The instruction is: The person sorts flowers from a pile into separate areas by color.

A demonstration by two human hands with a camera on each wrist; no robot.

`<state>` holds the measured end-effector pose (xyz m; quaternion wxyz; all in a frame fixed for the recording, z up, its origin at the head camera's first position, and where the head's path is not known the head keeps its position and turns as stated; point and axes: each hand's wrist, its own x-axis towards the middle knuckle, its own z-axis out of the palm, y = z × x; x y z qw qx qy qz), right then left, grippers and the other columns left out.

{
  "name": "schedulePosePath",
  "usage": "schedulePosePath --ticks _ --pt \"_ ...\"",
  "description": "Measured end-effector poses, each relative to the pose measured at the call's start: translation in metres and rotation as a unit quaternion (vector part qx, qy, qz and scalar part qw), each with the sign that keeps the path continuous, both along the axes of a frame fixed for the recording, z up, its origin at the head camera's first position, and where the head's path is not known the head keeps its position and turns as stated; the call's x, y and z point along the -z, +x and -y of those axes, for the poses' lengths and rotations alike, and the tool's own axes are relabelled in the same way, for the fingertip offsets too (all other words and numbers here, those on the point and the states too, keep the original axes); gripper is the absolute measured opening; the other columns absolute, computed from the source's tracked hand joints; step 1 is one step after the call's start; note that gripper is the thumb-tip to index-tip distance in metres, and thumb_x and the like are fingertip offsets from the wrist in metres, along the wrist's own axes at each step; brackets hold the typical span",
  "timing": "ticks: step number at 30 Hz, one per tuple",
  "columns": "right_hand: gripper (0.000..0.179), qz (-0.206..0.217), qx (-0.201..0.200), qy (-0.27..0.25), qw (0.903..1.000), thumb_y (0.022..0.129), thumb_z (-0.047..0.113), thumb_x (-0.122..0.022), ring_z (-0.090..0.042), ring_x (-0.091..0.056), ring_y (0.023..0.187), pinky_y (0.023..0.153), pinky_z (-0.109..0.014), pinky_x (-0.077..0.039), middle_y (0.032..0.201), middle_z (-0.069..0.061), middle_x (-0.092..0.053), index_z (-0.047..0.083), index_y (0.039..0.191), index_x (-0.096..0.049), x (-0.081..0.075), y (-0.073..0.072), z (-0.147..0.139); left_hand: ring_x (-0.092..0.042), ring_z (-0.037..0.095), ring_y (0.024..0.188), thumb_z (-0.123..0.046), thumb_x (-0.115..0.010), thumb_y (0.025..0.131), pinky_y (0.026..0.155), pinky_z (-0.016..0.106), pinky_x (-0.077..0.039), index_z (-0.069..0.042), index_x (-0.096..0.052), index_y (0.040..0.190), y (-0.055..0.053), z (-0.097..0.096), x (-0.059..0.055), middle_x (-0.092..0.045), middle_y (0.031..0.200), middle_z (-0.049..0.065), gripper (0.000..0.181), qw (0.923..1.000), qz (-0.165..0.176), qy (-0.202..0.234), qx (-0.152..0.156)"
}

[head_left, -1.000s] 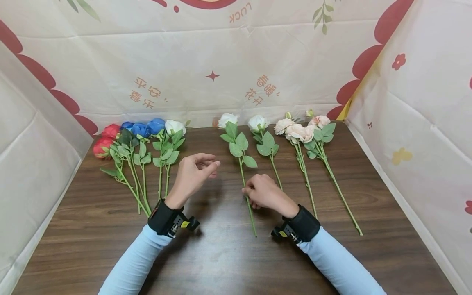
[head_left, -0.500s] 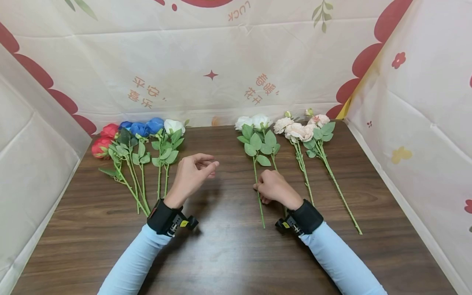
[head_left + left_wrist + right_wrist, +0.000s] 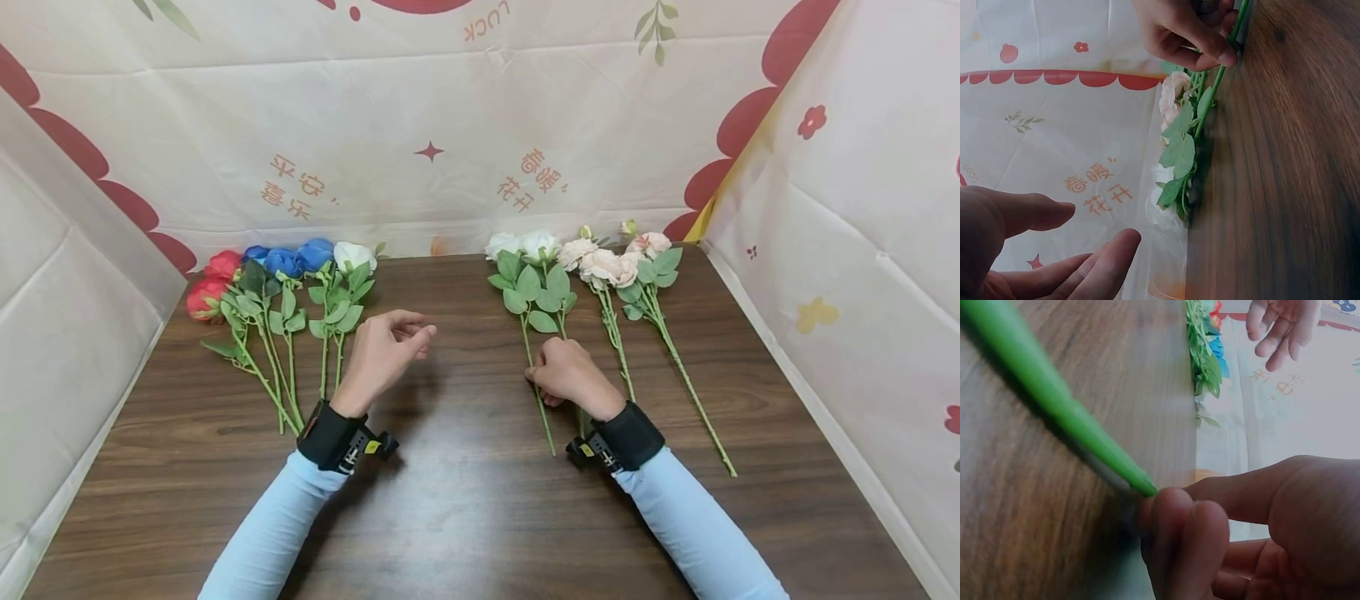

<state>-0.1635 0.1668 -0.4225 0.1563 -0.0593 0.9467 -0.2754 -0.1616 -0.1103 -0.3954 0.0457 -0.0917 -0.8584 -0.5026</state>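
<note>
My right hand pinches the green stem of a white rose low over the table, thumb and fingertips closed around it. Right beside that flower lies a second white rose, its lower stem partly hidden behind the hand. My left hand hovers over the table to the left, holding nothing. In the left wrist view, a gap shows between its thumb and fingers. Nearest to this hand is another white rose in the left group.
Red peonies and blue flowers lie at the left with leafy stems. Pale pink flowers lie right of the white roses. A printed cloth stands behind the brown table, with cloth walls at both sides.
My right hand has slid the white rose rightward and slightly away from me, up against the second white rose. The left hand has barely shifted.
</note>
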Motion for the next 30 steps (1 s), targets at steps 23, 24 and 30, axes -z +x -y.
schedulePosePath --ticks 23,24,30 --pt "0.037 -0.055 -0.007 0.047 0.9974 0.089 0.038 -0.063 -0.013 -0.057 0.042 0.055 -0.031 -0.044 0.044 0.005 -0.055 0.013 0.062 -0.058 -0.010 0.000 0.001 -0.061 0.011 0.066 -0.032 -0.066 0.088 0.060 0.030 -0.048 -0.005 -0.070 0.108 -0.006 0.015 0.002 -0.066 0.082 -0.001 0.033 0.9917 -0.054 -0.115 -0.021" --pt "0.036 -0.061 -0.006 0.044 0.9971 0.089 0.038 -0.063 -0.012 -0.057 0.042 0.056 -0.031 -0.045 0.045 0.005 -0.055 0.013 0.063 -0.058 -0.012 0.001 0.001 -0.061 0.012 0.068 -0.032 -0.067 0.088 0.061 0.030 -0.048 -0.005 -0.070 0.108 -0.007 0.016 0.001 -0.066 0.083 0.000 0.033 0.9901 -0.054 -0.127 -0.022" --pt "0.029 -0.098 -0.017 0.019 0.9948 0.089 0.035 -0.064 -0.009 -0.055 0.043 0.053 -0.031 -0.044 0.053 0.004 -0.057 0.014 0.070 -0.059 -0.028 0.011 0.008 -0.063 0.019 0.072 -0.030 -0.070 0.085 0.061 0.035 -0.050 -0.002 -0.070 0.108 -0.013 0.031 -0.002 -0.069 0.089 0.007 0.035 0.9747 -0.038 -0.218 -0.033"
